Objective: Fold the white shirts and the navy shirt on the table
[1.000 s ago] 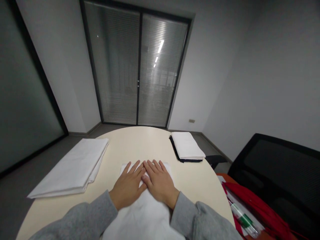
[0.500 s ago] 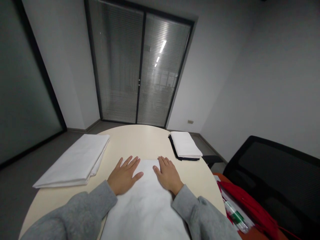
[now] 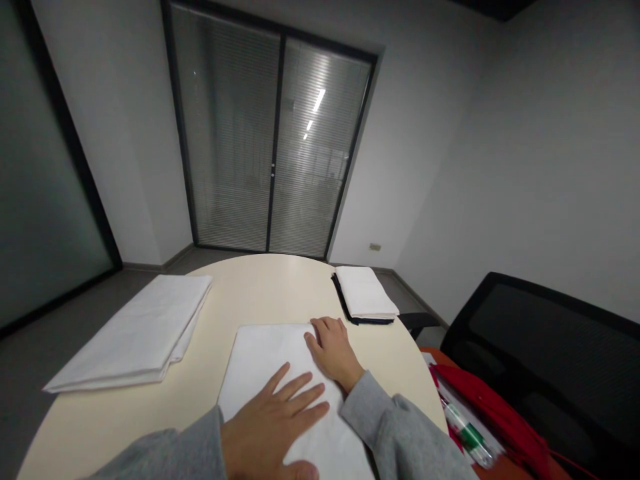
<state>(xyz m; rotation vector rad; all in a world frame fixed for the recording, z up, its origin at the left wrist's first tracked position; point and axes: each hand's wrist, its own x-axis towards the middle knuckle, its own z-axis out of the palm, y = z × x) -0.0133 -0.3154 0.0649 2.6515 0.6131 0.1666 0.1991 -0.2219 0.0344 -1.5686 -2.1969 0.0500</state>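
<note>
A folded white cloth (image 3: 265,353) lies in front of me on the round table, its far edge straight. Spread flat over its nearer part is my left hand (image 3: 275,427), fingers apart and holding nothing. My right hand (image 3: 334,350) rests at the cloth's far right corner, palm down, thumb apart from the fingers, with no grip visible. Both hands partly cover the cloth, and its near end runs out of view.
The cream table (image 3: 265,290) also bears a larger folded white cloth (image 3: 140,333) at left and a smaller white stack (image 3: 364,291) on dark fabric at far right. Beyond the right edge stand a black mesh chair (image 3: 545,360), a red item (image 3: 493,407) and a plastic bottle (image 3: 467,432).
My left hand has moved from the cloth's far left corner back toward me and rightward. That corner is now uncovered. My right hand stays at the far right corner. The view has shifted slightly.
</note>
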